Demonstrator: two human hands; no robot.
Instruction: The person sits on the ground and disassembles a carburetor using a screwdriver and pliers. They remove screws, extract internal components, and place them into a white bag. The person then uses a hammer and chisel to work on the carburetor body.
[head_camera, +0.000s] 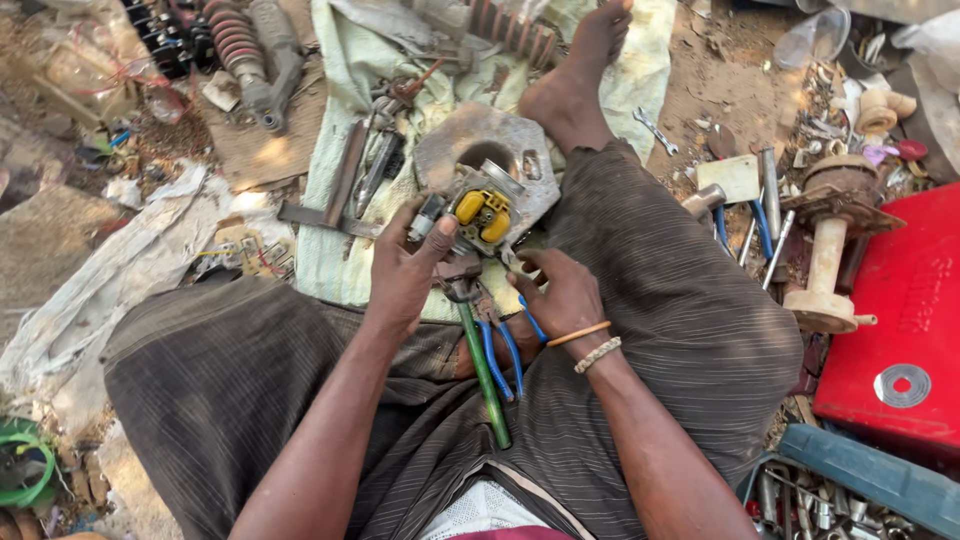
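Yellow-capped metal part (483, 212) sits above the seated person's lap, gripped by the left hand (405, 272) while the right hand (560, 297) steadies it from below, seemingly mid-dismantling, so next likely needs the green-handled tool (485, 372) lying between the knees.

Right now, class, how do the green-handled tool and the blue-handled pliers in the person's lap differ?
The green-handled tool has one straight handle; the blue-handled pliers have two thin curved ones. The green handle reaches farther down the lap than the blue. Both lie between the left hand and right hand.
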